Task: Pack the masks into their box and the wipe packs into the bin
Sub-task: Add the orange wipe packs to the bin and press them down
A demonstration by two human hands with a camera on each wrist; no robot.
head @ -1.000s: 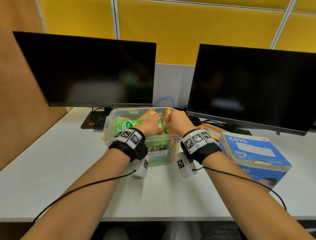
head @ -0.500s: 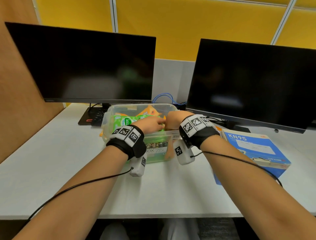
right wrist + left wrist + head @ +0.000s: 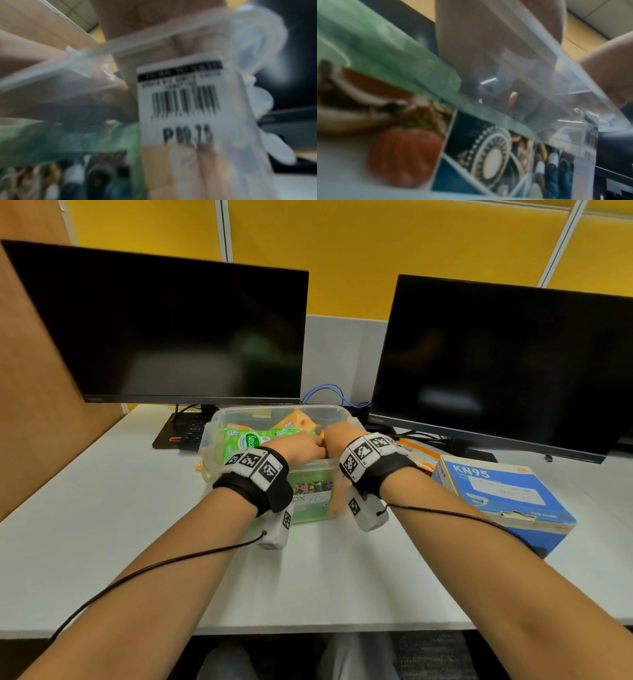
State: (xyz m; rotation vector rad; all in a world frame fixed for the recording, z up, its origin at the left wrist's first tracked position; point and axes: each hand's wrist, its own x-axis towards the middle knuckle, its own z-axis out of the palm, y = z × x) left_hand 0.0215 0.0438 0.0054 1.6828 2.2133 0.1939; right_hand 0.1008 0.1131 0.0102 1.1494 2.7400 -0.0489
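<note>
Both hands have dropped lower into the bin (image 3: 310,467), left hand (image 3: 301,445) and right hand (image 3: 337,436) pressing wipe packs (image 3: 246,440) down to seat them (each grip's closure cannot be told).

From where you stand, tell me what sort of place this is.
Most likely an office desk in a cubicle: two dark monitors stand on a white desk, backed by yellow partition panels.

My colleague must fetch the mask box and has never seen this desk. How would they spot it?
Find the right-hand black monitor on the white desk. In front of it, right of the clear plastic bin, lies a blue cardboard box, the only one printed KN95.
</note>
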